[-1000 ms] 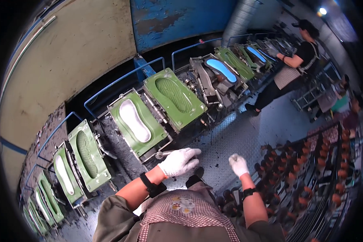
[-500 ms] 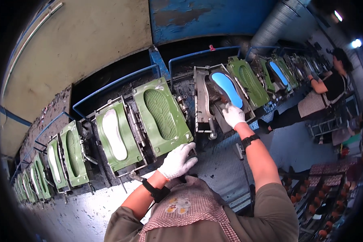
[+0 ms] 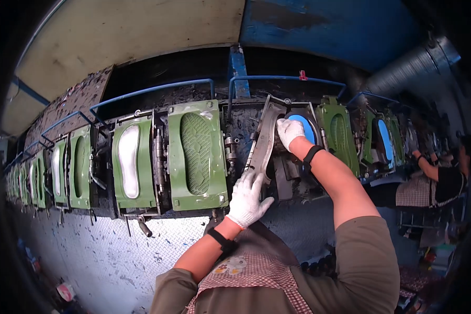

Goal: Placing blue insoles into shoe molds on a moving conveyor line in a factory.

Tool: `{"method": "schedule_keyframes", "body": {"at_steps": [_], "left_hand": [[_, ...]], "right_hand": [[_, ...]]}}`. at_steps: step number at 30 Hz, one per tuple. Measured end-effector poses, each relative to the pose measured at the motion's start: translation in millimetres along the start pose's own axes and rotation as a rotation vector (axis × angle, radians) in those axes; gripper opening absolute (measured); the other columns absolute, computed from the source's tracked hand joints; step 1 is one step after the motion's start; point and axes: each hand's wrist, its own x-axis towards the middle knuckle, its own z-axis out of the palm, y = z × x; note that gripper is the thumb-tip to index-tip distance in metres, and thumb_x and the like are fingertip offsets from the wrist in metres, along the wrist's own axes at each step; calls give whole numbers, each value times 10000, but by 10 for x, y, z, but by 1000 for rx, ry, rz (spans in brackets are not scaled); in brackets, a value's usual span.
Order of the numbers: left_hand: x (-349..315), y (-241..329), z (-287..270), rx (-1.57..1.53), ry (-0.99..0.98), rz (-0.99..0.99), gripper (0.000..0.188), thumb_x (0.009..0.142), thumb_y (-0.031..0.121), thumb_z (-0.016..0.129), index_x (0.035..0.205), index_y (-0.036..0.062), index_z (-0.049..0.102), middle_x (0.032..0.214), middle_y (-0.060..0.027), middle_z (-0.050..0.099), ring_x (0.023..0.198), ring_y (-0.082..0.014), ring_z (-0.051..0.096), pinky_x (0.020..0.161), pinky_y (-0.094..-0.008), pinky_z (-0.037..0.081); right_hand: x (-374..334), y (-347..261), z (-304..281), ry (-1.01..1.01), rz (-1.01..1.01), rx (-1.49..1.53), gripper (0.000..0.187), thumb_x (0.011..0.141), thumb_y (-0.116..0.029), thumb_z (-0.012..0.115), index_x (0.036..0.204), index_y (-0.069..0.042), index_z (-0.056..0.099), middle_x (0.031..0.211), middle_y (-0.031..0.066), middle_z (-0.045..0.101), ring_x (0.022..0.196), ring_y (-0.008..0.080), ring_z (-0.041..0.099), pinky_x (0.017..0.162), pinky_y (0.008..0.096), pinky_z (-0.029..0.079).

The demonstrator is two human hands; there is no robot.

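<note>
A row of green shoe-sole moulds runs across the machine. One open mould (image 3: 197, 155) shows a ribbed sole cavity; the one left of it (image 3: 132, 161) holds a white sole. My left hand (image 3: 248, 199), in a white glove, rests flat against the lower end of a grey metal mould frame (image 3: 264, 137). My right hand (image 3: 289, 131), also gloved, reaches up and presses on a blue sole (image 3: 302, 125) in the mould behind that frame. Whether its fingers grip the sole I cannot tell.
More green moulds (image 3: 343, 131) continue right and far left (image 3: 57, 167). Blue rails (image 3: 150, 90) run above the machine. A steel tread-plate floor (image 3: 110, 256) lies below. Another person (image 3: 437, 183) in a checked apron works at the right.
My view has swung left and closer to the machine. My right hand rose onto the blue sole; my left hand moved from the green mould's corner to the grey frame.
</note>
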Motion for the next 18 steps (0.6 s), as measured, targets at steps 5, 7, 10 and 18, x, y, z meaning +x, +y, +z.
{"method": "schedule_keyframes", "body": {"at_steps": [5, 7, 10, 18], "left_hand": [[106, -12, 296, 5, 66, -379, 820, 706, 368, 787, 1345, 8, 418, 1337, -287, 437, 1198, -464, 479, 1008, -490, 424], [118, -58, 365, -97, 71, -554, 770, 745, 324, 735, 1364, 6, 405, 1349, -279, 452, 1144, -435, 543, 960, -455, 478], [162, -125, 420, -225, 104, -771, 797, 781, 286, 671, 1445, 5, 332, 1243, -269, 588, 1088, -393, 612, 952, -425, 484], [111, 417, 1216, -1024, -192, -758, 786, 840, 240, 710, 1440, -60, 300, 1274, -247, 570, 1162, -309, 585, 1006, -349, 439]], "right_hand": [[20, 179, -312, -174, -152, -81, 282, 920, -233, 462, 1013, -18, 620, 948, 255, 666, 902, 433, 644, 802, 519, 515], [-3, 249, -288, -123, -164, -64, 283, 902, -222, 478, 1025, -8, 615, 928, 261, 667, 881, 429, 652, 779, 520, 520], [-1, 360, -242, -68, -139, 8, 268, 868, -213, 515, 1024, -16, 609, 900, 263, 667, 854, 429, 655, 756, 528, 524], [132, 430, -313, -88, -190, 68, 244, 898, -237, 478, 1002, -49, 594, 901, 254, 666, 861, 430, 653, 761, 540, 518]]}}
